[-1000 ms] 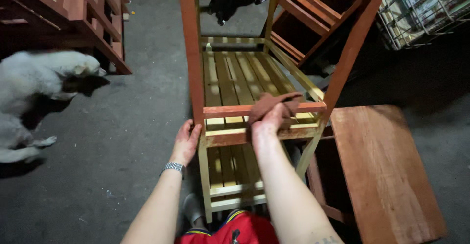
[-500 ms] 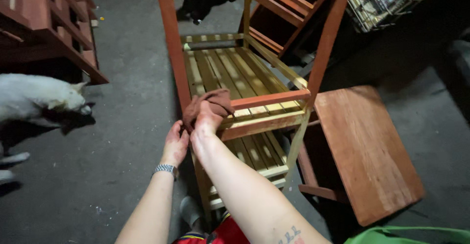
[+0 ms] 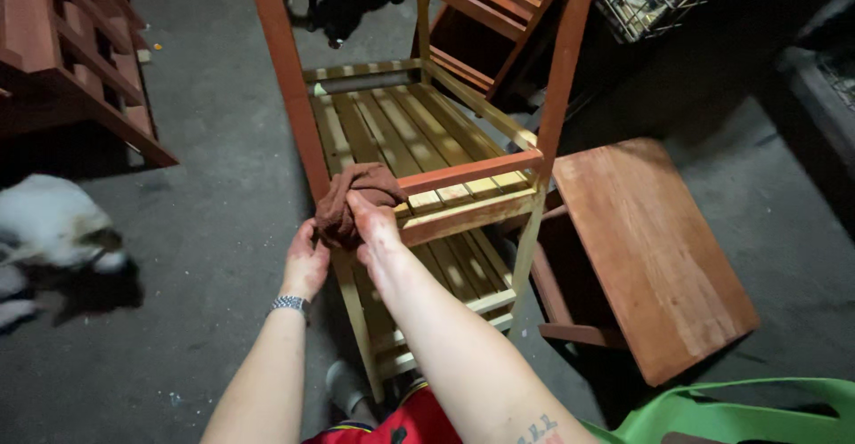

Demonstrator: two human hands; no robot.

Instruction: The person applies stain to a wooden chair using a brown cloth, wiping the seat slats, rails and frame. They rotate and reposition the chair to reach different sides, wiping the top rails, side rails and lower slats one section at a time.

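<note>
Hands meet at the front corner of a slatted wooden rack [image 3: 419,141], seen from above. The right hand [image 3: 374,226] presses a crumpled, soft brown rag [image 3: 352,196] against the corner where a red-stained rail [image 3: 472,171] joins the front post; its fingers are closed over the cloth, stained reddish. The left hand [image 3: 307,261] curls around the same post just below the rag, gripping it, with a metal watch band [image 3: 290,304] on the wrist. The rack's posts and top rail are stained red-brown, while its flat slats and lower rails are pale, bare wood. A rectangular stool [image 3: 650,248] with a smooth reddish-brown top stands just right of the rack. A white furry animal [image 3: 53,226] lies on the rough grey concrete floor [image 3: 205,212] at left. A bright green plastic rim [image 3: 730,413] shows at bottom right.
</note>
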